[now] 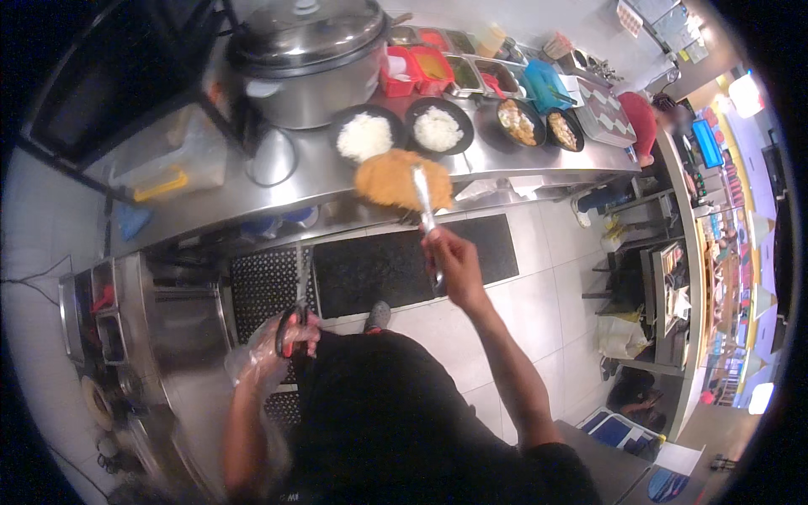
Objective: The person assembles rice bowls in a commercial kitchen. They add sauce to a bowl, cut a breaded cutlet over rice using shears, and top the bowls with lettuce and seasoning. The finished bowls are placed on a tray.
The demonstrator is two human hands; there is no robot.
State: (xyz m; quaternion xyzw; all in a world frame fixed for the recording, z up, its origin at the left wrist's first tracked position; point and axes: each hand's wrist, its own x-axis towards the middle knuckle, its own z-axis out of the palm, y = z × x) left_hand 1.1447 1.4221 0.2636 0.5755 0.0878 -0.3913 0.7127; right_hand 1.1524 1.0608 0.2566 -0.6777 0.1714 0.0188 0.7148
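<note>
One breaded cutlet was pinched by tongs clasped in the right grip, at the near edge of the counter, near two rice bowls; scissors were held by the left grip. Firm, level support was judged best for snipping.

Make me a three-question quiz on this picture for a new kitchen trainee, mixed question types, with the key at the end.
1. Multiple choice: what does the left hand hold? A) a ladle; B) scissors; C) a sponge.
2. True or false: the tongs in the right hand are gripping a lemon.
3. Count: how many dark bowls show plain white rice?

Key: 1. B. 2. False; they grip a golden-brown breaded piece. 3. Two.
</note>
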